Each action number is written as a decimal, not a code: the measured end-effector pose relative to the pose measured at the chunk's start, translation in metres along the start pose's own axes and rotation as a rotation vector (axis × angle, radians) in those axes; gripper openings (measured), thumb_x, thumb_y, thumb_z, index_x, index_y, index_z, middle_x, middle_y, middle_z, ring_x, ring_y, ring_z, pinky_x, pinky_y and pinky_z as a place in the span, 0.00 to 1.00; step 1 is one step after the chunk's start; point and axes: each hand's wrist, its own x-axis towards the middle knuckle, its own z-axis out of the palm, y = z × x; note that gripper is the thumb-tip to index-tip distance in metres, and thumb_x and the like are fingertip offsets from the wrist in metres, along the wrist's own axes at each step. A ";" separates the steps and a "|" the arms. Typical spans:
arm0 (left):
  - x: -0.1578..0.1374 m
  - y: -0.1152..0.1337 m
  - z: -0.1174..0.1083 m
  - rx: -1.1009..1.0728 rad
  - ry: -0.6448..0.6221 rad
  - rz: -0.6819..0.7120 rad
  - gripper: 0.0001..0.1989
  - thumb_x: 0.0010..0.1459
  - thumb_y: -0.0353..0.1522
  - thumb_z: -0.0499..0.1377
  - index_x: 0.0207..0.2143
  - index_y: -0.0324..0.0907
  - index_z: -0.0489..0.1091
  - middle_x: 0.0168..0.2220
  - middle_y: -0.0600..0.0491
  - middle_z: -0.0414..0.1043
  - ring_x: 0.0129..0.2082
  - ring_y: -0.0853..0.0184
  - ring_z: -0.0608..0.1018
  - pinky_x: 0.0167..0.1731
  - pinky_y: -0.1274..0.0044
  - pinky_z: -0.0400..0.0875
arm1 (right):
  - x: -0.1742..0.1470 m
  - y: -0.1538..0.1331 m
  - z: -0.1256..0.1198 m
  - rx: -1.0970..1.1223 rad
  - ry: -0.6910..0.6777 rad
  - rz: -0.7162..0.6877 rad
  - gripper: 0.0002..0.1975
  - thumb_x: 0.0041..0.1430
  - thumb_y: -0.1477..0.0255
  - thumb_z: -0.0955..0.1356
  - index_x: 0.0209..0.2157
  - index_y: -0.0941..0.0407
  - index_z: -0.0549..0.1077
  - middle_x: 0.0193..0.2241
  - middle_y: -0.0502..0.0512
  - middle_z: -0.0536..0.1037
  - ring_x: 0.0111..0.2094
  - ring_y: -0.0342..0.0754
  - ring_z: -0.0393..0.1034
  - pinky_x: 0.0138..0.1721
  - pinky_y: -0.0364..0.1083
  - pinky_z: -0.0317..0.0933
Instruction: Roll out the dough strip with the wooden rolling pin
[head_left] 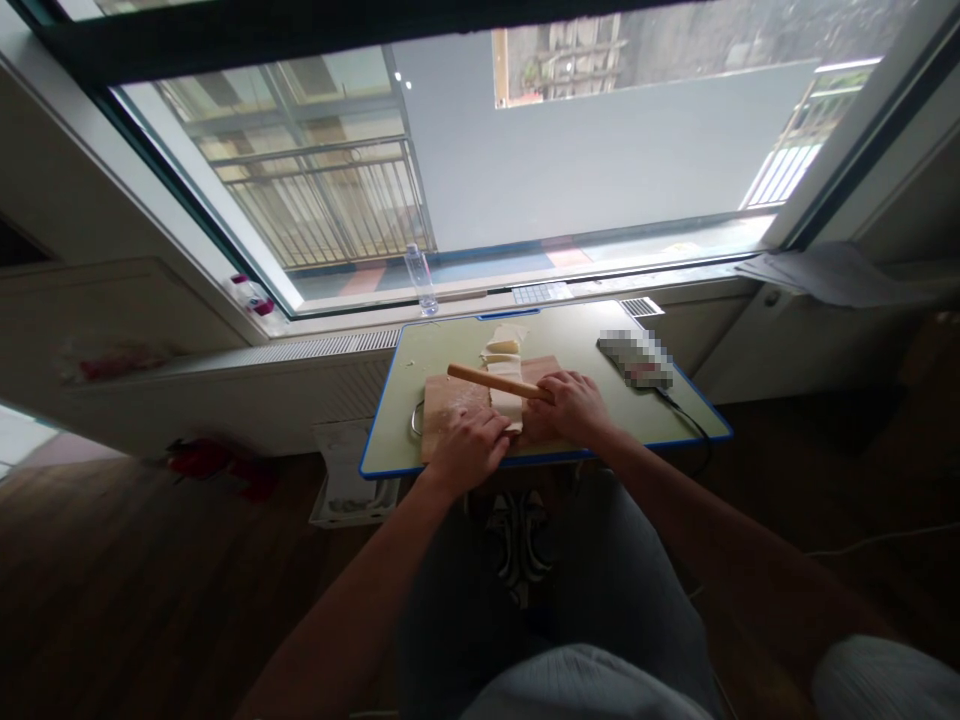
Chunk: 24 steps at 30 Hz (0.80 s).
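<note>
A wooden rolling pin (491, 380) slants across a long pale dough strip (506, 408). My right hand (577, 405) is closed around the pin's right end. My left hand (469, 445) lies palm down on the left part of the wooden board (442, 400), fingers extended, fingertips at the near end of the strip. Flour dusts the board near that hand. The strip runs away from me past the board's far edge, where its far part looks folded or wavy. My palms hide parts of the board.
The board lies on a small light-green table (405, 360) with a blue rim. A pixelated object (637, 360) with a black cable (686, 415) is on its right side. A clear bottle (421, 280) stands by the window; papers (832, 275) lie to the right.
</note>
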 end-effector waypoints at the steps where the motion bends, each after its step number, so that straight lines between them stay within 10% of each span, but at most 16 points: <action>1: 0.001 0.002 0.000 0.000 0.008 0.012 0.10 0.71 0.35 0.57 0.49 0.45 0.77 0.49 0.47 0.82 0.54 0.55 0.79 0.59 0.59 0.67 | 0.000 -0.001 -0.001 0.002 -0.006 0.004 0.15 0.71 0.60 0.68 0.50 0.51 0.82 0.57 0.58 0.81 0.60 0.59 0.69 0.61 0.56 0.57; 14: -0.011 0.025 0.004 -0.138 0.057 0.111 0.11 0.69 0.43 0.60 0.47 0.49 0.78 0.49 0.49 0.82 0.53 0.56 0.79 0.59 0.60 0.68 | 0.015 0.005 -0.012 -0.036 -0.082 -0.155 0.16 0.68 0.58 0.71 0.52 0.48 0.83 0.59 0.57 0.80 0.61 0.61 0.68 0.62 0.58 0.57; 20: 0.034 -0.022 -0.004 -0.075 0.238 -0.321 0.19 0.74 0.44 0.51 0.57 0.49 0.76 0.61 0.48 0.78 0.63 0.57 0.75 0.67 0.64 0.66 | 0.024 -0.003 -0.006 -0.045 -0.122 -0.156 0.22 0.74 0.53 0.65 0.59 0.47 0.79 0.70 0.56 0.70 0.70 0.61 0.59 0.67 0.63 0.55; 24: 0.064 -0.056 0.012 0.046 0.045 -0.536 0.27 0.75 0.44 0.47 0.68 0.46 0.69 0.72 0.44 0.67 0.70 0.52 0.68 0.70 0.57 0.60 | 0.033 -0.006 0.007 -0.108 -0.050 -0.015 0.27 0.79 0.55 0.55 0.68 0.48 0.72 0.72 0.58 0.68 0.72 0.62 0.57 0.70 0.70 0.49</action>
